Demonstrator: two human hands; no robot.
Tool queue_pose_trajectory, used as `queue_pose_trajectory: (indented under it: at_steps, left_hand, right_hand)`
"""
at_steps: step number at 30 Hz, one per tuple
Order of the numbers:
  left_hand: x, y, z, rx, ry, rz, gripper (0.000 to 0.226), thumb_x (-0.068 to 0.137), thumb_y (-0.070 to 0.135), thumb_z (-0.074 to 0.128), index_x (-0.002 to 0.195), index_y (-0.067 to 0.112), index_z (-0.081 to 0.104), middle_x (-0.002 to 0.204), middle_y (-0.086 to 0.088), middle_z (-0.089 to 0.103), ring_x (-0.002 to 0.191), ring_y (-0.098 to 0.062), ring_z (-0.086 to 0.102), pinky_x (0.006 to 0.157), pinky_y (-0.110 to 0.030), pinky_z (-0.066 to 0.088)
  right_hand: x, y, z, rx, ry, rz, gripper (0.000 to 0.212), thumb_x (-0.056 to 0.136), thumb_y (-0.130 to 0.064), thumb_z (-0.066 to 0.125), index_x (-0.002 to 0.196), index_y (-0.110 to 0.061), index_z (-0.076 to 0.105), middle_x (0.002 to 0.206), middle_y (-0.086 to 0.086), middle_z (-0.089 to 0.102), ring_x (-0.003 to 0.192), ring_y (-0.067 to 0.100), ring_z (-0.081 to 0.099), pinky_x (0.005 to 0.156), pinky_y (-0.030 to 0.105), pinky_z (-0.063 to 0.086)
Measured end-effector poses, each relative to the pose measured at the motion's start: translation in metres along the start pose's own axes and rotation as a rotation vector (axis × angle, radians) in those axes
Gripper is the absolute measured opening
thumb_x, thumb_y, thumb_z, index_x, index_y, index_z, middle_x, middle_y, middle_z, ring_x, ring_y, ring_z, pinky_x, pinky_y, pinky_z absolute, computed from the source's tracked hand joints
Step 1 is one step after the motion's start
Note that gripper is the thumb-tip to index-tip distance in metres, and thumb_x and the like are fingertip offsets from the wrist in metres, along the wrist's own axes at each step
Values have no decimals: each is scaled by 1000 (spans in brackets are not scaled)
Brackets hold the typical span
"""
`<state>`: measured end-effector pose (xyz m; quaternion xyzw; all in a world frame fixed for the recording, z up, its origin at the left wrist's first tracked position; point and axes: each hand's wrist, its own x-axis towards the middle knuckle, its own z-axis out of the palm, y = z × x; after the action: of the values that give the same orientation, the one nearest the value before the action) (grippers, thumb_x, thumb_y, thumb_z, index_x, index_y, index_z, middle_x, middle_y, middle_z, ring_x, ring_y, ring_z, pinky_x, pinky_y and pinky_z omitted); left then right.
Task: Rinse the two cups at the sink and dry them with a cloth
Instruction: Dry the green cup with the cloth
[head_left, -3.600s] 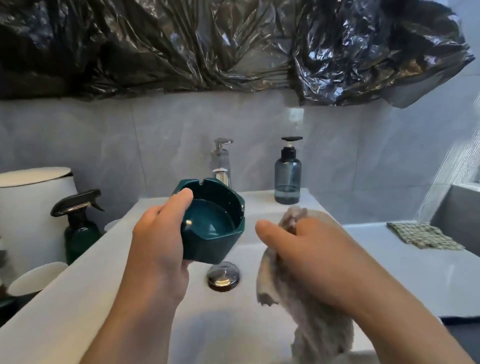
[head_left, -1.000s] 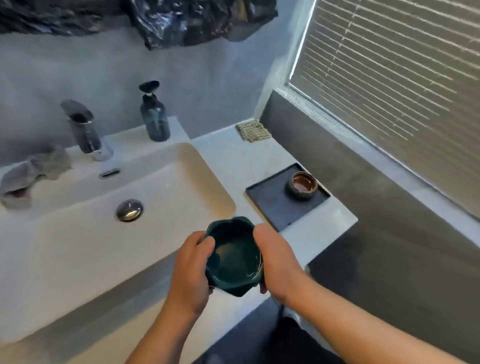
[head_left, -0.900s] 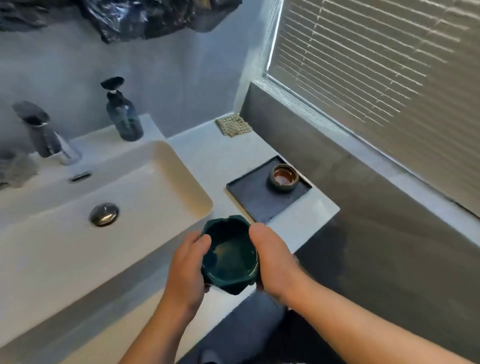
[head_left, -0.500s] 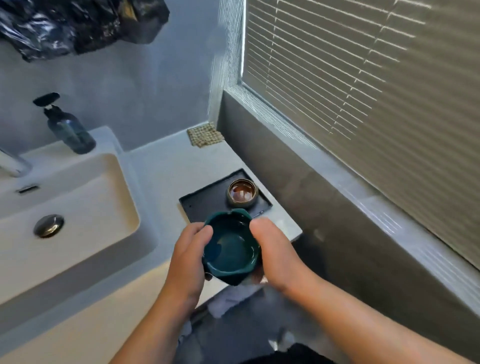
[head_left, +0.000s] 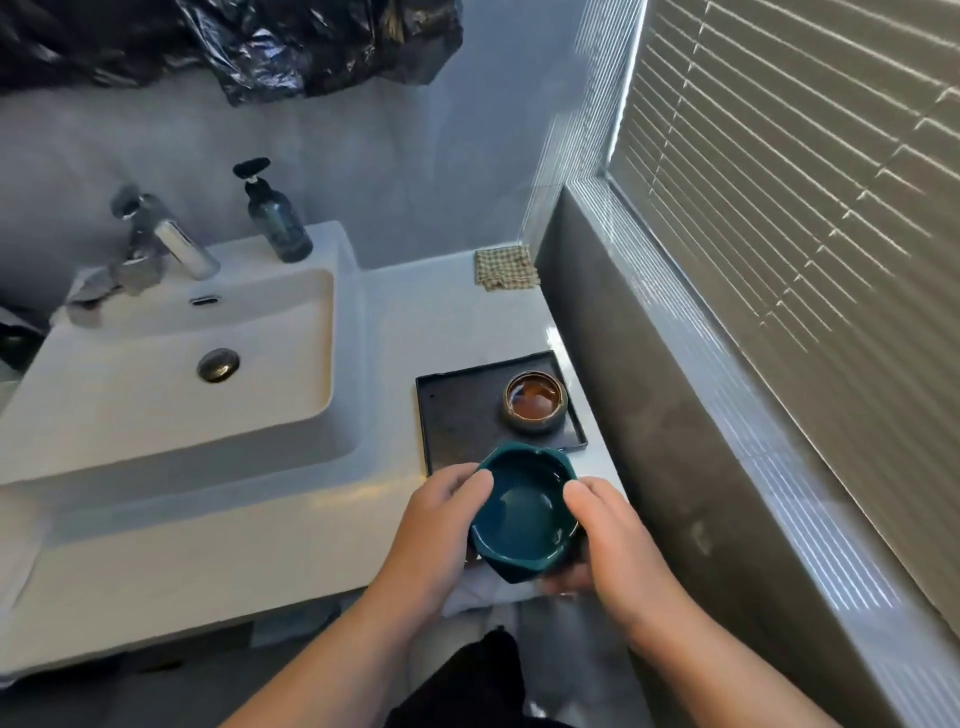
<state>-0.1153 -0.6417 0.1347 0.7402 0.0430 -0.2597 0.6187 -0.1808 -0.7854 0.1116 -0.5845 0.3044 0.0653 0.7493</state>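
Two hands, left hand (head_left: 441, 514) and right hand (head_left: 618, 540), are clasping the green cup (head_left: 524, 512) from either side just above the near edge of the dark tray (head_left: 457, 415), seemingly finishing with it, while the brown cup (head_left: 535, 402) is sitting there, likely awaiting its rinse and wipe.

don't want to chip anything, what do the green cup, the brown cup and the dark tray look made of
The green cup looks like glazed ceramic: thick faceted walls, smooth teal gloss with highlights. The brown cup is probably glazed stoneware: shiny amber inside, duller speckled outside. The dark tray is matte grey with a thin raised rim; stoneware or coated metal, cannot tell.
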Motion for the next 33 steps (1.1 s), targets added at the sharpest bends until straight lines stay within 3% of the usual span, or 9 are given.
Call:
queue_pose_trajectory:
  at_steps: [2, 6, 13, 16, 18, 20, 23, 27, 33]
  left_hand:
    - [10, -3, -4, 43, 28, -14, 29, 87, 43, 55, 101, 24, 72, 94, -4, 74, 79, -18, 66, 64, -32, 47]
    - [37, -12, -13, 74, 112, -26, 14, 99, 31, 55, 105, 19, 60, 83, -3, 69, 63, -14, 56, 56, -29, 45]
    - [94, -37, -38, 342, 68, -48, 17, 100, 18, 51, 113, 29, 53, 108, 7, 67, 93, -9, 67, 74, -23, 56]
    - [121, -38, -45, 457, 58, -41, 15, 101, 19, 49, 111, 29, 53, 101, 10, 61, 88, -2, 60, 67, -12, 47]
    - [141, -40, -46, 522, 49, -65, 13, 102, 22, 48, 111, 29, 53, 102, 8, 60, 91, -7, 60, 67, -14, 48]
    - [163, -40, -48, 592, 49, -84, 13, 102, 24, 46, 108, 26, 57, 100, 5, 64, 88, -11, 63, 64, -18, 51]
    - [197, -41, -51, 693, 44, -113, 20, 98, 25, 46, 98, 16, 64, 90, -1, 67, 78, -12, 61, 59, -25, 49]
    - [228, -38, -53, 698, 35, -159, 24, 89, 28, 49, 88, 11, 65, 82, -6, 67, 78, -23, 64, 68, -39, 54]
    - [243, -49, -59, 796, -25, -174, 30, 88, 34, 49, 74, 11, 62, 77, -7, 60, 70, -24, 62, 57, -33, 45]
  right_hand:
    - [12, -3, 2, -26, -40, 37, 30, 89, -42, 54, 111, -24, 63, 114, 11, 66, 104, 34, 68, 73, 56, 62]
    - [39, -14, 11, -213, -36, 54, 22, 99, -21, 54, 121, -23, 52, 115, 9, 65, 93, 26, 72, 73, 45, 64]
    - [103, -36, 19, -735, -109, -64, 30, 88, -19, 63, 92, -49, 64, 90, -18, 69, 81, 5, 68, 75, 23, 58]
    - [134, -33, 26, -916, -87, -69, 25, 85, -22, 59, 103, -32, 73, 71, -15, 62, 65, 2, 59, 56, 10, 44]
    - [157, -31, 33, -964, -96, -42, 35, 85, -25, 58, 118, -23, 71, 77, -12, 67, 64, 2, 57, 52, 8, 39]
    - [181, -34, 38, -968, -107, 11, 37, 86, -25, 58, 121, -23, 70, 87, -4, 72, 73, 8, 62, 56, 16, 47]
    - [218, -41, 42, -1061, -118, 19, 22, 83, -25, 58, 96, -20, 76, 74, 0, 69, 73, 20, 66, 63, 34, 60]
    - [252, -44, 44, -1159, -110, -16, 15, 82, -24, 62, 90, -19, 74, 73, -2, 68, 68, 15, 63, 51, 25, 47]
    - [269, -29, 51, -1208, -88, 5, 16, 81, -23, 60, 91, -21, 72, 78, -3, 69, 76, 19, 64, 83, 44, 57]
